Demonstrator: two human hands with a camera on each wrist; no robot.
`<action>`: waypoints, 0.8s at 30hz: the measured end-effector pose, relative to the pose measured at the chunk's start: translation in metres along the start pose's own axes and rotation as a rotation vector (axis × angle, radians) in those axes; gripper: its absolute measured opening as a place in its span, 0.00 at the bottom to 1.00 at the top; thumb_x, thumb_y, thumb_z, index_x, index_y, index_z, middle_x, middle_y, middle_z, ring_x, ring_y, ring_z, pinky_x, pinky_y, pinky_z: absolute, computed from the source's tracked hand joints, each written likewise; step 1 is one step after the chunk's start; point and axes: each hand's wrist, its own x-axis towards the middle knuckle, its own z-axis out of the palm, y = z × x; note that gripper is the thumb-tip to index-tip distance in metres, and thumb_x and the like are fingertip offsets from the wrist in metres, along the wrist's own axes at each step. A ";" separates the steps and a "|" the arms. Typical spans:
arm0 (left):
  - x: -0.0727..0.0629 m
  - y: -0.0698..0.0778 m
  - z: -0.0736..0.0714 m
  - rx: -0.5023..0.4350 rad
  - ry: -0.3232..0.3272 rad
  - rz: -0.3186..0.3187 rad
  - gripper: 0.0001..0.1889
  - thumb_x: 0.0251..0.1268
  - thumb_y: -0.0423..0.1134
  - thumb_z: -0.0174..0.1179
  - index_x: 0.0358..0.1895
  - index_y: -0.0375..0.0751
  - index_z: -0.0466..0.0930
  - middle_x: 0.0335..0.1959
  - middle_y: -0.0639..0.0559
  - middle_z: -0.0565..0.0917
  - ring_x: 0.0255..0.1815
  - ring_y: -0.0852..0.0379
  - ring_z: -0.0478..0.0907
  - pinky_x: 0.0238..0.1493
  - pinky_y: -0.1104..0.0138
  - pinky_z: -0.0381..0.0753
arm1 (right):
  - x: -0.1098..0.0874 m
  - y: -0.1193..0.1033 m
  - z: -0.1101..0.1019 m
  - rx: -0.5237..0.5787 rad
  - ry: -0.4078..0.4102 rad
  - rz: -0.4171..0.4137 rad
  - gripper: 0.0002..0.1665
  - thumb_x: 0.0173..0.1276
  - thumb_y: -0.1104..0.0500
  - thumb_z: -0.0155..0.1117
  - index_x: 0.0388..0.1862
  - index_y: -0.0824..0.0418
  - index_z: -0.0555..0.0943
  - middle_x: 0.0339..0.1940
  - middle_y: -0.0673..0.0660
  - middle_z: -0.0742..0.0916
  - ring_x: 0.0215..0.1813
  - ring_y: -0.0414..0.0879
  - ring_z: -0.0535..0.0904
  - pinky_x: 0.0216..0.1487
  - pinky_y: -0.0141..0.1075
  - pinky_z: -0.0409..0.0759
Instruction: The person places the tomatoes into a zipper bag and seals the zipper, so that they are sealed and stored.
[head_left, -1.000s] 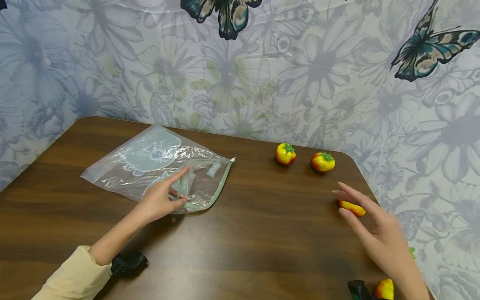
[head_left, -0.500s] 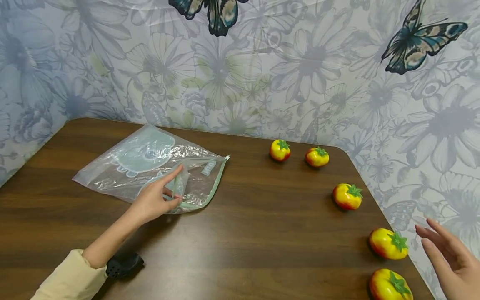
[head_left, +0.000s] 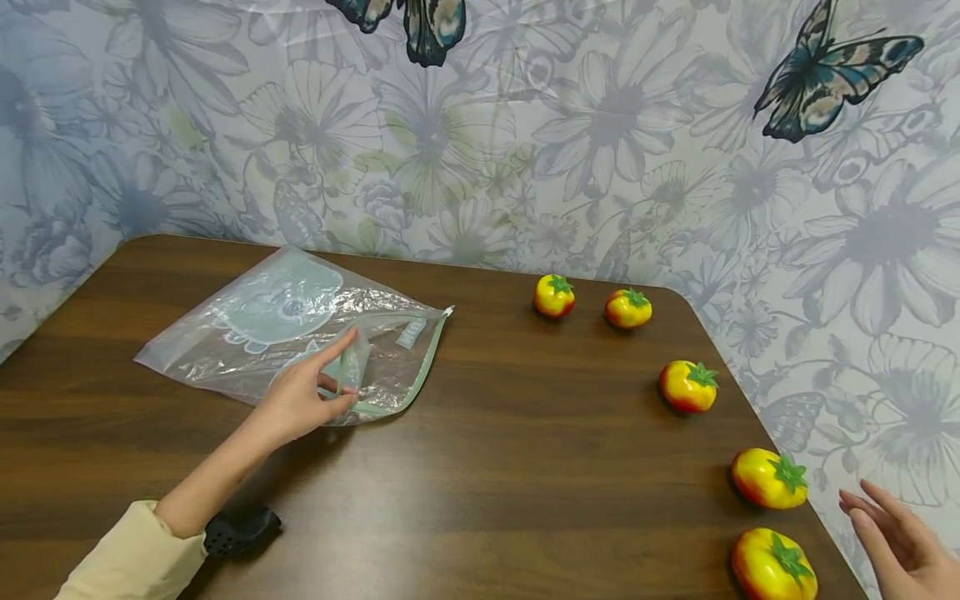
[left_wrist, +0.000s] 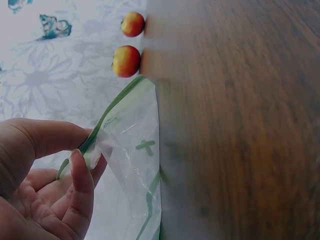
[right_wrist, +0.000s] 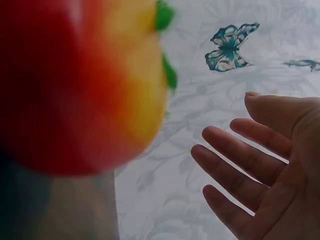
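Note:
My left hand (head_left: 303, 396) pinches the green-trimmed mouth of a clear plastic bag (head_left: 247, 321) lying on the table. In the left wrist view, thumb and fingers hold the green edging (left_wrist: 102, 117), with part of the bag lifted. The bag bears a pale blue cartoon print. Off the table's right edge, my right hand (head_left: 903, 542) hovers with nothing in its grasp; its fingers are spread in the right wrist view. Nearest to it are two yellow-and-red, tomato-like fruits with green leafy tops, the rear one (head_left: 768, 478) and the front one (head_left: 774, 565).
Farther back along the right side sits a similar fruit (head_left: 687, 387). Two others, a left one (head_left: 553, 297) and a right one (head_left: 628, 309), are by the rear edge. The brown wooden table (head_left: 525, 467) meets a floral backdrop (head_left: 465, 158) behind and to the right.
My right hand has moved from over the right-side fruits outward to the right, off the table, uncovering them. The left hand keeps its hold on the bag. The head view has shifted slightly.

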 end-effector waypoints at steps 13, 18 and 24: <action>-0.001 0.000 -0.001 0.000 0.004 0.000 0.44 0.52 0.27 0.66 0.73 0.41 0.53 0.53 0.31 0.75 0.32 0.54 0.82 0.21 0.64 0.75 | -0.007 0.050 -0.007 -0.007 -0.232 0.144 0.31 0.75 0.57 0.46 0.73 0.65 0.54 0.38 0.25 0.72 0.35 0.17 0.71 0.28 0.16 0.69; -0.001 0.000 -0.001 0.011 0.001 -0.010 0.44 0.52 0.29 0.66 0.73 0.43 0.53 0.49 0.33 0.77 0.31 0.54 0.82 0.21 0.63 0.74 | -0.013 0.057 -0.004 0.120 -0.302 0.230 0.37 0.74 0.54 0.49 0.73 0.70 0.50 0.39 0.26 0.74 0.37 0.19 0.72 0.29 0.17 0.71; -0.001 0.000 -0.002 0.021 -0.003 -0.019 0.44 0.53 0.30 0.66 0.73 0.43 0.53 0.48 0.32 0.78 0.32 0.52 0.82 0.20 0.63 0.73 | -0.020 0.062 0.004 0.071 -0.352 0.263 0.40 0.74 0.52 0.50 0.71 0.76 0.49 0.42 0.26 0.73 0.39 0.18 0.71 0.31 0.19 0.72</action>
